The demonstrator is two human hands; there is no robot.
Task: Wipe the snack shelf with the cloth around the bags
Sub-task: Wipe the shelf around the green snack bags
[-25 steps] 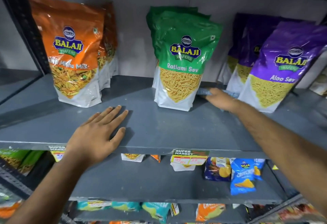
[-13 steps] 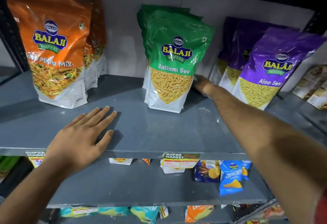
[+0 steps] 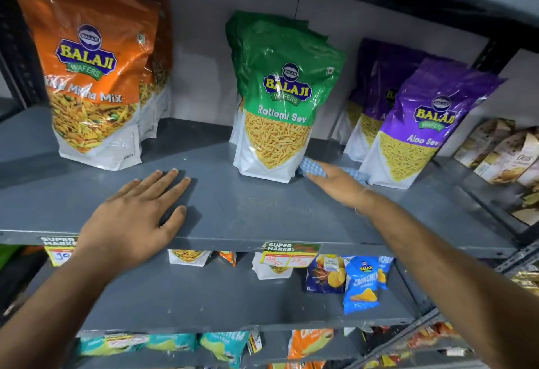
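Observation:
The grey snack shelf (image 3: 250,211) carries three upright rows of bags: orange mix bags (image 3: 90,77) at the left, green Ratlami Sev bags (image 3: 280,106) in the middle, purple Aloo Sev bags (image 3: 420,123) at the right. My right hand (image 3: 338,184) lies flat on a blue checked cloth (image 3: 310,164), pressing it to the shelf in the gap between the green and purple bags. Most of the cloth is hidden under the hand. My left hand (image 3: 137,217) rests flat, fingers apart, on the shelf's front part, holding nothing.
Pale oats packs (image 3: 501,152) stand at the far right of the shelf. A price label (image 3: 288,253) hangs on the shelf's front edge. The shelf below holds blue chip bags (image 3: 361,284) and other small packs. A dark shelf board runs overhead.
My right hand has pulled forward from deep beside the green bag toward the shelf's front, and the blue cloth shows under it again. My left hand stays planted on the shelf.

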